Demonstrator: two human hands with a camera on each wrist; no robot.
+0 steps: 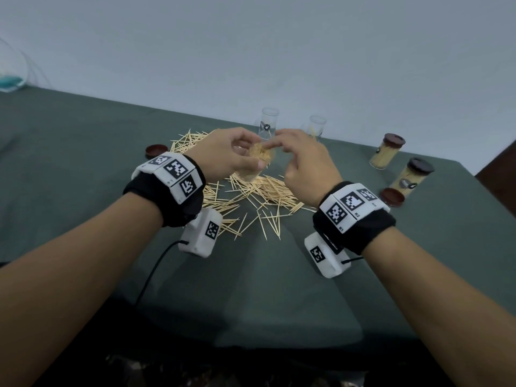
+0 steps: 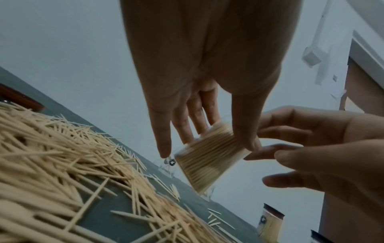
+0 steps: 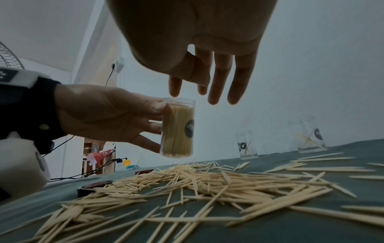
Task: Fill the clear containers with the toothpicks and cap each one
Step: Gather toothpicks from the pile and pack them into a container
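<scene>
Gripping a clear container point(image 1: 255, 163) packed with toothpicks, the left hand point(image 1: 223, 157) curls thumb and fingers round its wall and holds it above the loose toothpick pile point(image 1: 251, 196). The right hand point(image 1: 304, 166) hovers at its open mouth, fingers loosely spread — whether it pinches a toothpick cannot be told. Only the right wrist view shows the container's black label point(image 3: 190, 128) and a few sticks in each of two near-empty containers point(image 3: 247, 144) by the wall. Two capped containers point(image 1: 386, 153) and loose brown caps point(image 1: 156, 150) sit on the green cloth point(image 1: 83, 163).
</scene>
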